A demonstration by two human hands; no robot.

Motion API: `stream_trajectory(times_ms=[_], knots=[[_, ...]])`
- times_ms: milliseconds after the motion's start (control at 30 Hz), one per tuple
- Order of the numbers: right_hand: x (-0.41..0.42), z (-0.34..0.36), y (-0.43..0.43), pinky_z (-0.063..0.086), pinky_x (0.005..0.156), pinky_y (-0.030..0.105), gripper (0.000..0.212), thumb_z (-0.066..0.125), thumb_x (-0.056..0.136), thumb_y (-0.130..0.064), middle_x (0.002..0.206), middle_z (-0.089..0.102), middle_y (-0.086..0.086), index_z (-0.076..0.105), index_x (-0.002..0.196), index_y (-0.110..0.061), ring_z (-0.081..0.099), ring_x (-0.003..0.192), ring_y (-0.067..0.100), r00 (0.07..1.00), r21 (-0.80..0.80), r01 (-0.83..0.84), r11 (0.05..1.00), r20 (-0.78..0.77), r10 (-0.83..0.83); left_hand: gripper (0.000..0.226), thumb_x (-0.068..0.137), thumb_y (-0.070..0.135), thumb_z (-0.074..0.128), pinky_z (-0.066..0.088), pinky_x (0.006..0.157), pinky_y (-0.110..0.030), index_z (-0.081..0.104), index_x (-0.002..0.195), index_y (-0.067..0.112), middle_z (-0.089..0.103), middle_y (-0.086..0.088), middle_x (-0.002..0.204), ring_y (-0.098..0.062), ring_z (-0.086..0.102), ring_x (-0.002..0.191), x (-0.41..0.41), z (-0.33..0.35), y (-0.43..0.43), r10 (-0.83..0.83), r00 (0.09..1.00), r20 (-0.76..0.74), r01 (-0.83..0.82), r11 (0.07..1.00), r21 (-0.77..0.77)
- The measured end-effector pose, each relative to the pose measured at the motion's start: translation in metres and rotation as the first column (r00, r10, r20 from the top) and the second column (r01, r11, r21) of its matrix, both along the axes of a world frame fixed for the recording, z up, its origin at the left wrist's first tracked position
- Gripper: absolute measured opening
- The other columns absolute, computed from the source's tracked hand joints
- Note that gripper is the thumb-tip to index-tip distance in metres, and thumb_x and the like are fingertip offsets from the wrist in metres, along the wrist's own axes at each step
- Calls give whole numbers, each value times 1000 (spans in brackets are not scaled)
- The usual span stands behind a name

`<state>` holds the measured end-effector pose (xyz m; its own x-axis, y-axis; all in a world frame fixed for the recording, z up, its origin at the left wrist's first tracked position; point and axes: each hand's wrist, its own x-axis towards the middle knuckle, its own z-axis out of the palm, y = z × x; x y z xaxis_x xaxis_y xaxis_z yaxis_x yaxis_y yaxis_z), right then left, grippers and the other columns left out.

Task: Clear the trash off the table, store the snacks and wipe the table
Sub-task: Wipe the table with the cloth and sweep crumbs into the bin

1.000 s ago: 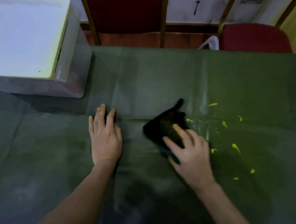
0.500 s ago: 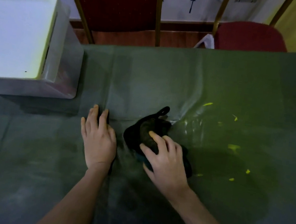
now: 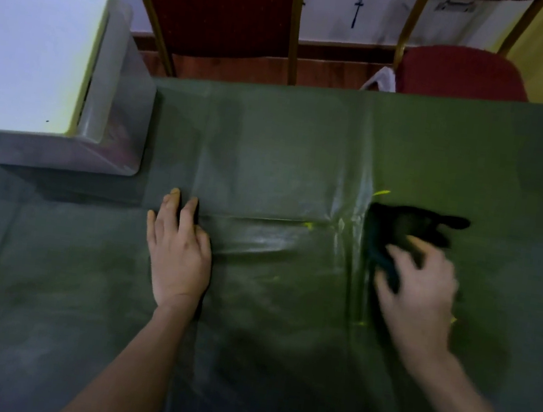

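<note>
white bin at far left on the green-covered table. left hand flat, palm down, fingers spread, gripping nothing. right hand blurred, fingers pressing the black cloth onto the table right of centre.

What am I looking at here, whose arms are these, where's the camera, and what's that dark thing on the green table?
No machine here: these are a person's two bare arms, filmed by one wide-angle camera worn on the head, looking forward and down. The left hand lies flat on the green table cover, seemingly steadying it. The right hand, blurred by motion, presses a dark cloth onto the cover, wiping. Small yellow specks lie near the cloth. A white box stands at the far left of the table, and red chairs stand beyond the far edge.
</note>
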<state>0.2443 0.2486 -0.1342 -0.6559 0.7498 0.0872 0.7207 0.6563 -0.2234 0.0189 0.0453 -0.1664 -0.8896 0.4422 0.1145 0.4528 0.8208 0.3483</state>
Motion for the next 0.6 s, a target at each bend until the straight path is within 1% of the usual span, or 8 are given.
stream_trajectory(times_ms=[67,133,233,300,367,467,533,600], knots=[[-35,-4,-51,49,80,45,44,74,64,-26,116,60,16,66,107,-19,57,98,37,972,-37,-225,974,-77,222,42,86,12,39,18,115,-47,48,127,8,40,-15,143,-31,34,134,-1,0,0,4,1000,-7,-4,1000,1],[-63,-3,-99,50,79,43,42,68,64,-35,117,61,11,65,105,-26,59,99,32,903,-31,-429,903,-45,428,42,85,10,41,20,115,-48,49,126,7,41,-15,143,-32,35,134,-2,-2,0,9,1000,-12,-9,1000,4],[-65,4,-105,51,79,43,37,54,72,-37,119,61,8,64,106,-28,59,102,30,858,-72,-514,855,-39,513,42,84,7,43,22,113,-49,50,126,6,42,-16,142,-34,37,132,-2,-1,-1,-1,1000,-22,1,1000,5],[-41,0,-66,51,79,44,43,67,67,-35,120,61,10,64,109,-26,59,101,33,819,-32,-573,819,14,574,41,85,8,43,21,113,-49,50,126,6,41,-16,143,-34,36,132,0,0,-1,1,1000,-10,-1,1000,13],[-8,-3,-11,51,78,45,52,80,60,-28,119,61,14,65,110,-23,59,99,38,873,-8,-483,876,77,482,40,86,8,42,20,114,-50,49,125,6,40,-16,143,-34,35,133,-1,0,-1,-3,1000,3,3,1000,26],[49,8,61,47,81,52,49,78,69,-17,120,56,20,63,116,-19,53,102,43,983,13,-104,995,151,101,40,87,11,39,20,114,-50,49,125,6,40,-16,142,-33,34,133,-2,2,2,-17,1000,8,17,1000,17],[76,14,87,45,80,57,46,74,75,-15,116,51,24,59,120,-17,48,100,45,979,43,28,999,199,-36,40,88,13,37,20,115,-49,49,125,6,40,-16,142,-31,33,134,-2,1,3,-26,1000,5,26,999,19],[78,14,90,45,80,58,45,72,78,-15,113,49,26,59,121,-15,47,98,45,979,60,69,996,185,-79,40,88,12,39,20,115,-49,49,126,6,40,-17,142,-30,33,135,-3,0,0,-16,1000,7,16,999,28]])
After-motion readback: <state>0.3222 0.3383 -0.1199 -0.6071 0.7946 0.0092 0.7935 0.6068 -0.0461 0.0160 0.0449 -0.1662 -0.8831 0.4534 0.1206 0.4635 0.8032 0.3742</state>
